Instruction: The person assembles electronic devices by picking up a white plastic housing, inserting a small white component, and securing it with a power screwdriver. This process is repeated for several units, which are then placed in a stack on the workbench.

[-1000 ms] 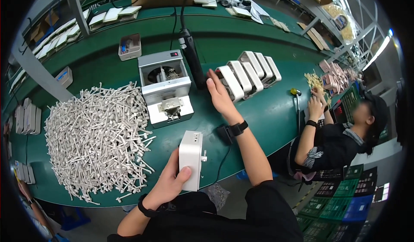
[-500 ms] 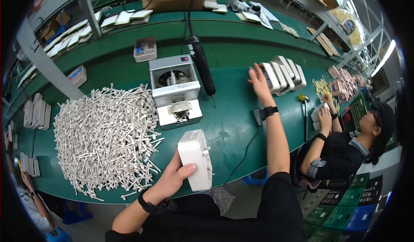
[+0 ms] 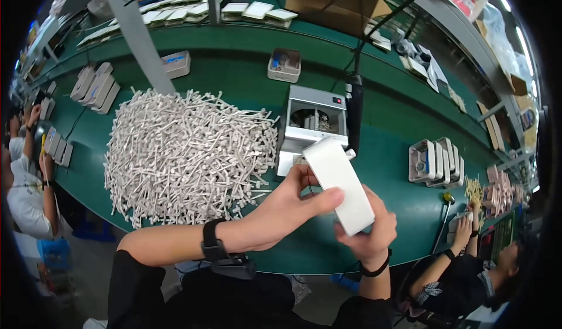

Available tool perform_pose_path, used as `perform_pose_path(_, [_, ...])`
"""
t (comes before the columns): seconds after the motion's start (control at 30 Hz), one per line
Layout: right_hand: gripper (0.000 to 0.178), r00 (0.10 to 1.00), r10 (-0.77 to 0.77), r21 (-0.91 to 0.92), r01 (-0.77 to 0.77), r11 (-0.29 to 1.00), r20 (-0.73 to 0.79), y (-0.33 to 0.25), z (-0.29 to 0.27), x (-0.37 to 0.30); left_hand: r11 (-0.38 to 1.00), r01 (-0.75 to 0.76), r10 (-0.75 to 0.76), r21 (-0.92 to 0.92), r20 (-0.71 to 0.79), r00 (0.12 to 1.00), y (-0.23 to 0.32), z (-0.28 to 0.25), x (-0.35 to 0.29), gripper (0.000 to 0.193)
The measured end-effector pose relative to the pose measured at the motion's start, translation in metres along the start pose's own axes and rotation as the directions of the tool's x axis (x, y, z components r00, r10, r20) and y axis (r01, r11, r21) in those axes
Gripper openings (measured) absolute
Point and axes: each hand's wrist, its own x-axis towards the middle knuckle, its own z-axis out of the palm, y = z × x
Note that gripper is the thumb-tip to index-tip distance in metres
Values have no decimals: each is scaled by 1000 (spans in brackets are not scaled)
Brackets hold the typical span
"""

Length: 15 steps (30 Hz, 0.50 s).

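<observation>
A white plastic housing [image 3: 341,185], box-shaped with rounded corners, is tilted in front of me above the green table, one smooth side toward me. My left hand [image 3: 293,203] grips its left side, thumb laid across the face. At the lower right end my right hand [image 3: 374,229] is closed round it, with some fingers hidden behind. Just beyond stands a grey screw feeder [image 3: 316,115] with loose screws in its tray; the housing covers part of its front. A black electric screwdriver [image 3: 355,109] hangs beside the feeder, its tip hidden.
A large heap of small white plastic stems [image 3: 187,159] lies on the left. Several open housings [image 3: 436,162] stand in a row at the right. A small bin [image 3: 284,65] sits behind the feeder. Co-workers are at both sides; a hammer [image 3: 445,212] lies near the right one.
My right hand has come from the row of housings to the held housing and grips it. The housing has been raised and turned, smooth side toward me. The view has swung left.
</observation>
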Motion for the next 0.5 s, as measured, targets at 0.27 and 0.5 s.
perform_pose_path(0.27, [48,853,257,-155,-360,920,-454,69,-84,21,825,-266,400,498,-183,898,102,-79,62,29])
perform_pose_path(0.5, [39,776,628,-892,-246,380,54,204,-62,48,-383,-127,555,915,338,760,98,-222,233,25])
